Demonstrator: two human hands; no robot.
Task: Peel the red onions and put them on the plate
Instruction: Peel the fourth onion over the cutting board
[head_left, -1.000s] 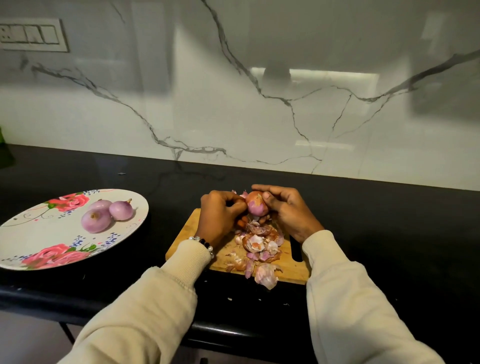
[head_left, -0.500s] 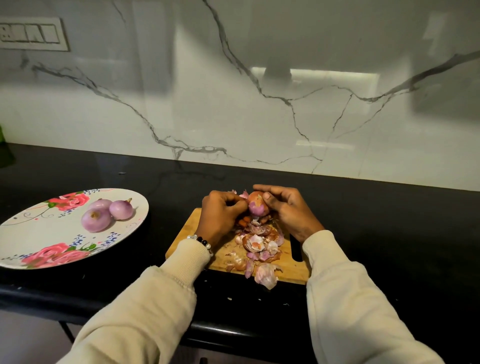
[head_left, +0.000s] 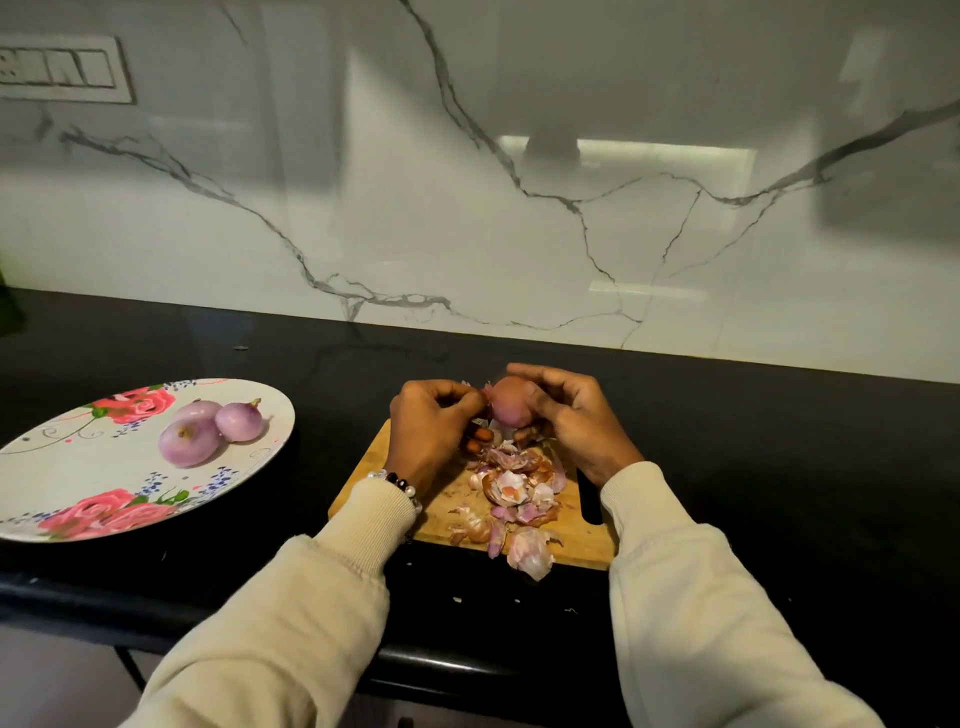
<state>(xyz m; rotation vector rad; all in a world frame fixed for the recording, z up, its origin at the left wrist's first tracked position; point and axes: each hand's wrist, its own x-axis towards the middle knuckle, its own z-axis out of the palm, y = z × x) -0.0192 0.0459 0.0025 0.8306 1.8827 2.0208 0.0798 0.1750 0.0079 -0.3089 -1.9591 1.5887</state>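
Note:
A red onion (head_left: 509, 402) with part of its skin still on is held above the far end of the wooden cutting board (head_left: 576, 540). My right hand (head_left: 576, 415) grips it from the right, thumb across its side. My left hand (head_left: 431, 421) is curled at its left side and pinches a flap of skin. A heap of onion skins (head_left: 517, 491) lies on the board below. To the left, the flowered plate (head_left: 67, 467) holds three peeled onions (head_left: 189, 440).
The board and plate sit on a black counter (head_left: 779, 467) against a white marble wall. A switch panel (head_left: 57, 70) is on the wall at the upper left. Small skin scraps lie on the counter near its front edge (head_left: 457, 600).
The onion has turned a little in my hands and my right thumb has shifted across it. The hands stay over the board's far end; the plate is unchanged.

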